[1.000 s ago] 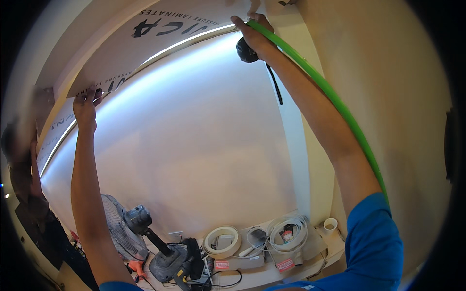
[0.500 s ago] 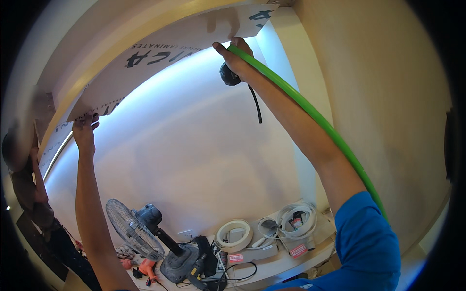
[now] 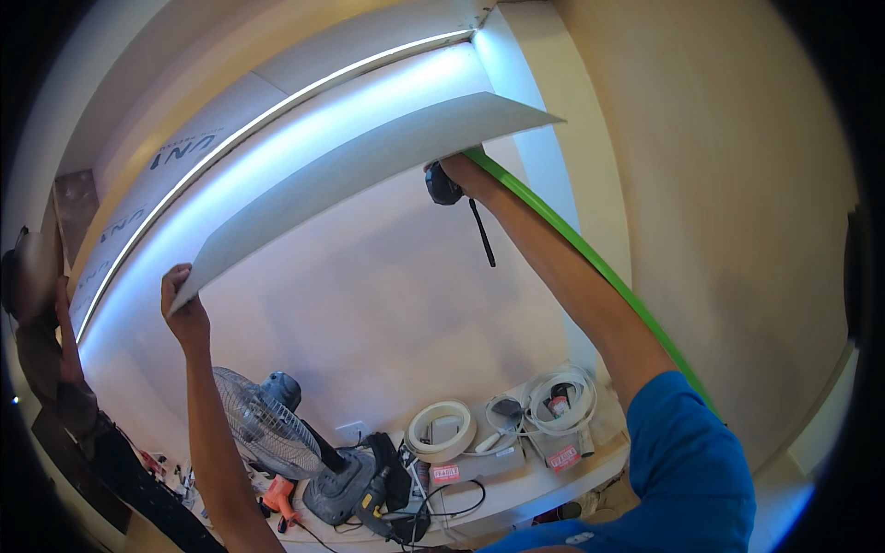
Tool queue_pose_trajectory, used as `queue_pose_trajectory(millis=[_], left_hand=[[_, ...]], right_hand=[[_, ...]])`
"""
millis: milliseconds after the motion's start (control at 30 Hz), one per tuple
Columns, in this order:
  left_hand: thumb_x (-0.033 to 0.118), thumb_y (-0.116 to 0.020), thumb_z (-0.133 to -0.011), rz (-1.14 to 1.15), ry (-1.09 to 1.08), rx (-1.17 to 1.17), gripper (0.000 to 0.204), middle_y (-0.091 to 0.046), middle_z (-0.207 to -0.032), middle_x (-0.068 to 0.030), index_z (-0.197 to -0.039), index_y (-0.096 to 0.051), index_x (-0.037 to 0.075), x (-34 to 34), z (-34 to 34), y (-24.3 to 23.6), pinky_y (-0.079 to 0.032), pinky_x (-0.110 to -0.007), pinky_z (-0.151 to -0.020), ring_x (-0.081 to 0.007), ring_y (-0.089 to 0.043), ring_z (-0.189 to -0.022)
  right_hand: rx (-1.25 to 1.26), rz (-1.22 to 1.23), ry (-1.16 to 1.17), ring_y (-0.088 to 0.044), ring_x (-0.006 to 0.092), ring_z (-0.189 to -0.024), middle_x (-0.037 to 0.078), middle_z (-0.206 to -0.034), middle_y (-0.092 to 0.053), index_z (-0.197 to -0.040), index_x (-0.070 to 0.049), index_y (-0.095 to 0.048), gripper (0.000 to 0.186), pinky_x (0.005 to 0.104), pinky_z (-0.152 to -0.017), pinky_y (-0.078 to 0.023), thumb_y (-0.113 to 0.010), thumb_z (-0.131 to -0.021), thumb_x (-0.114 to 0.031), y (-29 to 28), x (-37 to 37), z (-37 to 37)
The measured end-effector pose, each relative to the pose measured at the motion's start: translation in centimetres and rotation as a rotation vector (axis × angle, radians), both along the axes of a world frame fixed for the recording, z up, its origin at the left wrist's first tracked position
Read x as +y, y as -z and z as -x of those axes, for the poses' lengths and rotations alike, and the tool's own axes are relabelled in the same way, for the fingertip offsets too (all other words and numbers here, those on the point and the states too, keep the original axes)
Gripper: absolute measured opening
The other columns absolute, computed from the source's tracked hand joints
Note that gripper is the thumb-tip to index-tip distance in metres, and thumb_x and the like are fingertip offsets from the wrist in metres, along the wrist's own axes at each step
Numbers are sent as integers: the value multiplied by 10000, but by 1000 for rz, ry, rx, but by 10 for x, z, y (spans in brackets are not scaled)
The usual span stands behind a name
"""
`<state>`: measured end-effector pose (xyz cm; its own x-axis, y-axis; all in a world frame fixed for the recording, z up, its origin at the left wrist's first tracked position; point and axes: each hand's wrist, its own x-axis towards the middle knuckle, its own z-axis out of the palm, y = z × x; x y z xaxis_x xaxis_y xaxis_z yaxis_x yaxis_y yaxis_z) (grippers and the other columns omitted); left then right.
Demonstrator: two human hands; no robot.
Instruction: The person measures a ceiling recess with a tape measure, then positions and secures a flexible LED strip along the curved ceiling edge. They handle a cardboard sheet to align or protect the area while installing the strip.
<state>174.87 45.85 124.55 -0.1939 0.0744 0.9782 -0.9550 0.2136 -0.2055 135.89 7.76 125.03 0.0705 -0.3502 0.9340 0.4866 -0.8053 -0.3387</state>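
Observation:
A long, pale laminate panel (image 3: 369, 170) hangs tilted in front of the lit wall, held up by both my raised hands. At its lower left corner, my left hand (image 3: 189, 309) is closed on the edge. My right hand (image 3: 454, 170) grips the lower edge nearer the right end, its fingertips hidden by the panel. A bright green hose-like strip (image 3: 590, 241) runs from my right hand along that arm to behind the shoulder. Beside the right wrist is a dark rounded object (image 3: 443, 185) with a thin black strap dangling from it.
Overhead, a glowing light strip (image 3: 277, 112) follows the ceiling recess. Below, a counter (image 3: 516, 488) carries a grey fan (image 3: 258, 419), an orange power tool (image 3: 279, 498), a tape roll (image 3: 442, 430) and coiled tubing (image 3: 560, 404). Another person (image 3: 55, 369) stands at far left.
The panel has come down from the ceiling recess and tilted, so its plain face shows instead of its printed one. Both hands have lowered with it. The light strip is uncovered.

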Motion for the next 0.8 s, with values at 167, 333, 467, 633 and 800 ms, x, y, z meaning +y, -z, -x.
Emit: queue_pose_trajectory(millis=[167, 333, 467, 633, 800], left_hand=[[-94, -583, -938, 8, 38, -30, 106, -652, -1139, -158, -1008, -582, -14, -6, 20, 32, -519, -339, -929, -231, -634, -1055], [-130, -540, -916, -105, 79, -18, 205, -663, -1161, -157, -1078, -611, -27, -8, 5, 24, -496, -326, -958, -223, -631, -1061], [-166, -555, -868, -148, 89, 52, 226, -672, -1119, -148, -1030, -610, -19, -18, 15, 15, -518, -311, -902, -204, -649, -1009], [-152, -553, -905, -193, 252, 150, 193, -667, -1100, -120, -1021, -604, -7, -39, 34, 24, -569, -297, -806, -172, -662, -946], [-85, -593, -950, -179, 307, 242, 125, -662, -1091, -86, -1029, -607, 11, -64, 41, 24, -605, -266, -687, -130, -666, -881]], right_hand=[[104, -24, -118, -650, 249, -1013, 167, -1119, -663, -1183, 5, -587, 411, 379, -881, -526, -653, -966, -338, 62, -25, 0], [136, -59, -176, -676, 200, -873, 132, -987, -690, -1085, -5, -623, 283, 361, -788, -550, -588, -1015, -278, 103, -41, -6], [39, -131, -148, -673, 149, -709, 75, -880, -681, -1020, -30, -621, 200, 323, -668, -553, -505, -1056, -188, 108, -31, 2], [-27, -163, -148, -661, 154, -709, 71, -906, -663, -1049, -61, -616, 267, 313, -622, -538, -605, -1032, -327, 100, -23, 25], [-60, -247, -165, -670, 173, -660, 74, -905, -662, -1071, -37, -617, 215, 317, -568, -540, -645, -1002, -239, 88, -20, 39]])
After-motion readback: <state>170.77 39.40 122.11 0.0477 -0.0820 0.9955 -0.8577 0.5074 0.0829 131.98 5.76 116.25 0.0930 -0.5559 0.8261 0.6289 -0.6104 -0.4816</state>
